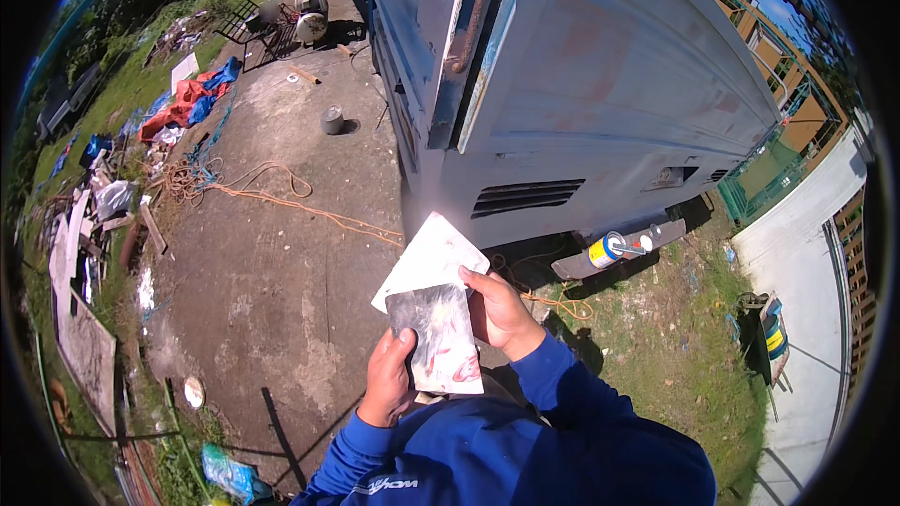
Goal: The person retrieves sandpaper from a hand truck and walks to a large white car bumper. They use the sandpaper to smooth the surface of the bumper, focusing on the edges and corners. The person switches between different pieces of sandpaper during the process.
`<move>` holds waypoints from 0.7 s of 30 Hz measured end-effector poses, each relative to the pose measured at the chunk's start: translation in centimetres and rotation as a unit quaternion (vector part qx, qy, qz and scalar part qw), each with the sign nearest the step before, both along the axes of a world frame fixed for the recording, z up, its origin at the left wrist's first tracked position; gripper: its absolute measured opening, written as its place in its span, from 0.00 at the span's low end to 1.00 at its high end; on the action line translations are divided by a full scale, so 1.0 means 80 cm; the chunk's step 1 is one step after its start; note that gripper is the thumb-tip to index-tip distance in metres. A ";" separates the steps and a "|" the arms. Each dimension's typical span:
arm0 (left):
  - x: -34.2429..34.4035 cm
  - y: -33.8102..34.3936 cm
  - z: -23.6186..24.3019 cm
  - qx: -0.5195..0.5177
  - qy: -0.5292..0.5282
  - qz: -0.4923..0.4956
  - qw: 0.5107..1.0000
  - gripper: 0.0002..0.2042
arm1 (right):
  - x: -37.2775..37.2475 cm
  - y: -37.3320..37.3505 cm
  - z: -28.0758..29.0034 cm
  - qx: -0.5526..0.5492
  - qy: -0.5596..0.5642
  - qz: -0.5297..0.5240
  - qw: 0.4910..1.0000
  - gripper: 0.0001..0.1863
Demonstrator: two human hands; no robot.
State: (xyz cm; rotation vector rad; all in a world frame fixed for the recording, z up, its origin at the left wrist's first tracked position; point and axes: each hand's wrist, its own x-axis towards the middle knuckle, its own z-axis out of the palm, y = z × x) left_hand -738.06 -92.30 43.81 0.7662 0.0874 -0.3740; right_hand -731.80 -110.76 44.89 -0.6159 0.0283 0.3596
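- We find a pale sheet (433,253) held low in the centre of view, over the concrete slab (253,319); its lower part carries a dark grey patch and red smudges.
- One folded piece or two overlapping: from above, we cannot tell.
- Left hand (389,375): closed on the lower left edge, thumb lying over the grey patch.
- Right hand (502,314): closed on the right edge, thumb on top.
- Handling: we judge it best to pinch lightly near the edges, pull evenly and line up the corners; thin stock like this probably creases or tears under a twist.
- Beyond the sheet, we note a grey panelled body (600,66) with dark louvres (528,197).
- Right of that: a yellow-banded can (603,252) on a plank (572,268).
- Leftward: orange cord (323,213) loosely looped; farther off, a grey can (332,121).
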 end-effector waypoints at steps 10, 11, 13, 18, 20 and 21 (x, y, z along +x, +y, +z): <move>-0.006 0.052 -0.053 0.053 0.051 0.190 0.979 0.17 | -0.011 -0.037 -0.017 -0.276 -0.111 -0.122 0.947 0.24; -0.006 0.056 -0.056 0.101 0.017 0.194 0.976 0.17 | -0.009 -0.033 0.002 -0.466 -0.283 -0.113 0.831 0.24; -0.004 0.061 -0.058 0.194 -0.055 0.194 0.960 0.16 | -0.001 -0.021 0.037 -0.667 -0.511 -0.098 0.533 0.25; 0.005 0.050 -0.034 0.282 -0.122 0.190 0.932 0.15 | 0.005 0.023 0.025 -0.677 -0.626 -0.077 0.380 0.18; 0.014 0.056 -0.033 0.311 -0.132 0.202 0.919 0.14 | -0.013 0.030 0.007 -0.642 -0.640 -0.052 0.418 0.16; 0.018 0.054 -0.029 0.295 -0.124 0.211 0.923 0.13 | -0.025 0.034 0.003 -0.634 -0.641 -0.045 0.431 0.15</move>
